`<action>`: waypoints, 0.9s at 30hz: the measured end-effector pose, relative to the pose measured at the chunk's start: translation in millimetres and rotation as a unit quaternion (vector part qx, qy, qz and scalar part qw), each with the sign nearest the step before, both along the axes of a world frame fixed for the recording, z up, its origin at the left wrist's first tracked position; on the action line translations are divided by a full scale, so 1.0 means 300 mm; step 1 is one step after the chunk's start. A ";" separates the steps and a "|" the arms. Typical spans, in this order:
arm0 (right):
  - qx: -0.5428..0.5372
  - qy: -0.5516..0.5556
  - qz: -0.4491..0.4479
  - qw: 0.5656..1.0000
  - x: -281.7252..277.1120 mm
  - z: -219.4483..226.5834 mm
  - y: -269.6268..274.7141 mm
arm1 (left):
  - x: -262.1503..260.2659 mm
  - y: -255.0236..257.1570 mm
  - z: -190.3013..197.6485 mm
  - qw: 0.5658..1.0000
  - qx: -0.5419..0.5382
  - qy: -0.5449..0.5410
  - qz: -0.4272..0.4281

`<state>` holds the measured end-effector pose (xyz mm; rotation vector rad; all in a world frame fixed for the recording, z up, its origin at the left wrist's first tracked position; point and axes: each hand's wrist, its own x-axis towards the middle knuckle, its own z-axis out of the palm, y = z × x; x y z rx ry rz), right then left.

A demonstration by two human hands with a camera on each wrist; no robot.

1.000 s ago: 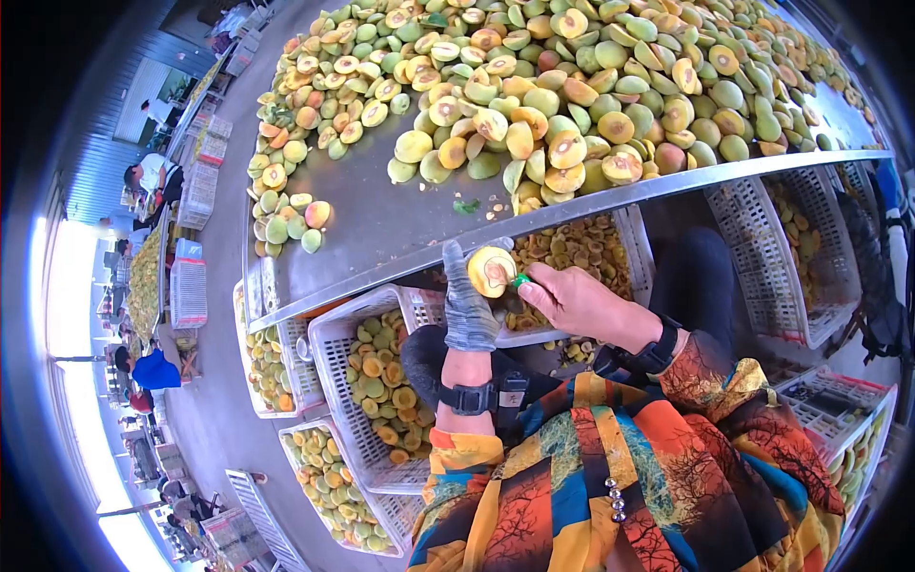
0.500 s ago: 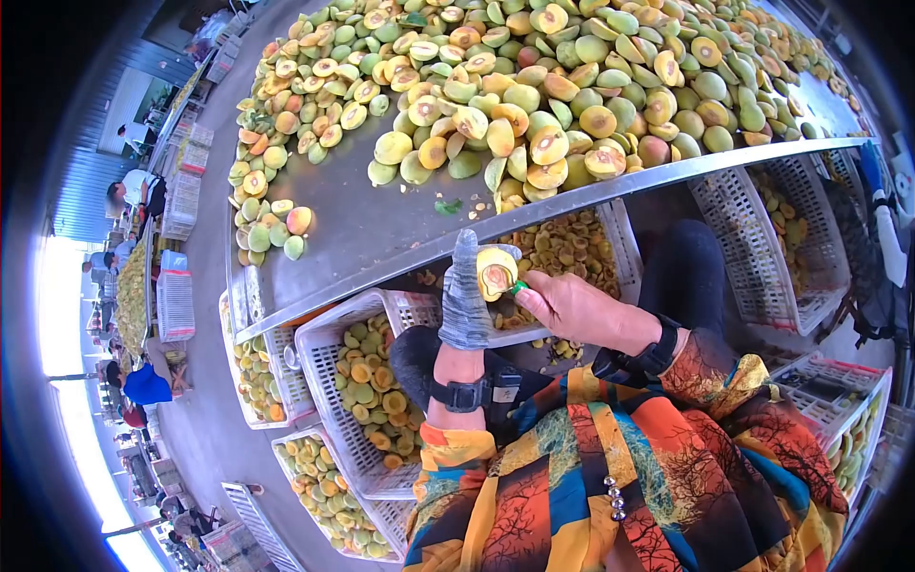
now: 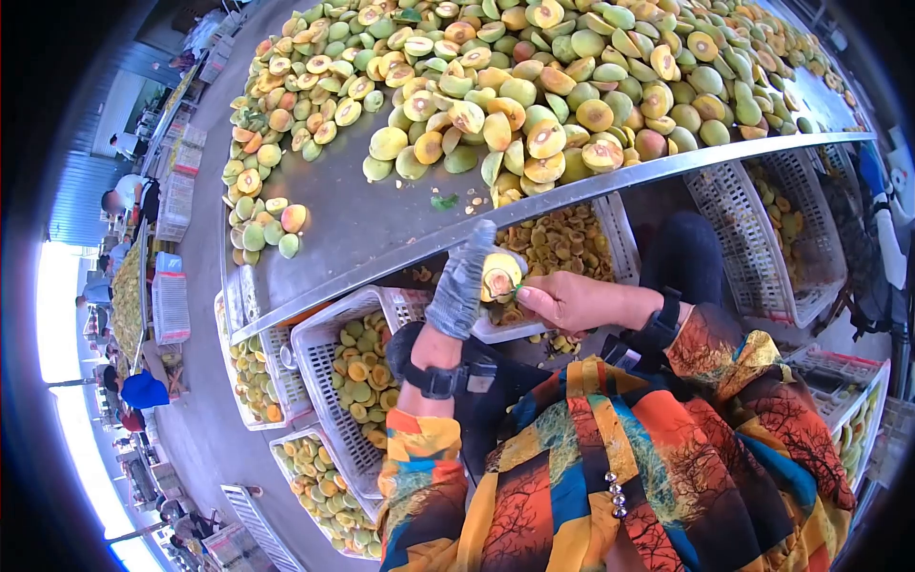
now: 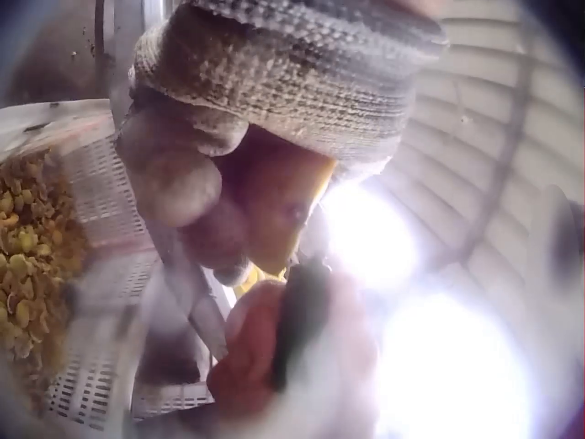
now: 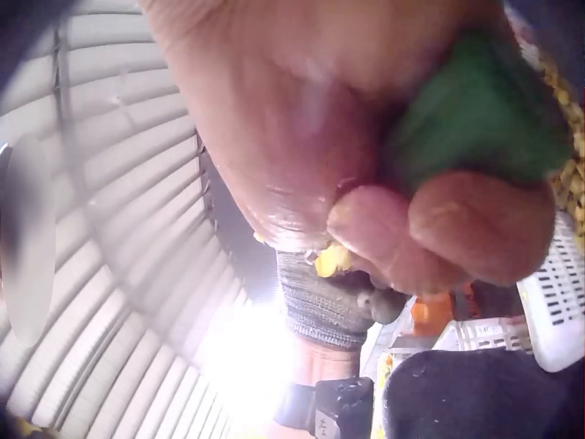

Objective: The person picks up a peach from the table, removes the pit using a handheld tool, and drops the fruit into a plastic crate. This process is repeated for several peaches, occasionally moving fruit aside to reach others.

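Note:
A grey knitted glove covers my left hand (image 3: 457,291), which holds a halved peach-like fruit (image 3: 499,277) with its yellow cut face and reddish-brown centre showing. In the left wrist view, gloved fingers curl around the fruit's yellow flesh (image 4: 283,197). My bare right hand (image 3: 586,300) grips a small tool by its green handle (image 5: 466,114), fingers wrapped round it. The tool's working end is right at the cut face, hidden among the fingers and flesh. Both hands are just off the front edge of the metal table (image 3: 329,214), above a crate.
Fruit halves (image 3: 572,95) are heaped on the table behind its raised metal rim (image 3: 648,179). Below stand white plastic crates: one of scraps (image 3: 624,238), others with halves (image 3: 305,357) at left and right (image 3: 762,238). People work at another table farther left.
My left hand and forearm have tilted, the wrist swinging left while the fingertips lean right. The right hand stays at the fruit with the green-handled tool. The head view has shifted slightly.

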<state>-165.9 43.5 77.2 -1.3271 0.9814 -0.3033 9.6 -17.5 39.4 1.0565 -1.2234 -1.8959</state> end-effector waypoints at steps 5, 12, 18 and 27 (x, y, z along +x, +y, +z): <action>0.003 -0.041 -0.059 0.997 0.047 -0.010 0.008 | -0.078 0.087 0.061 0.972 0.017 0.124 0.201; 0.071 -0.053 -0.026 0.996 0.061 -0.034 0.038 | -0.016 0.042 0.022 0.997 0.035 0.057 0.032; 0.385 -0.289 -0.056 0.875 0.064 -0.034 0.054 | -0.054 0.012 -0.030 0.935 -0.075 0.325 -0.122; 0.092 -0.116 -0.239 0.960 -0.004 -0.156 0.008 | -0.030 0.022 -0.033 0.919 0.148 0.150 0.334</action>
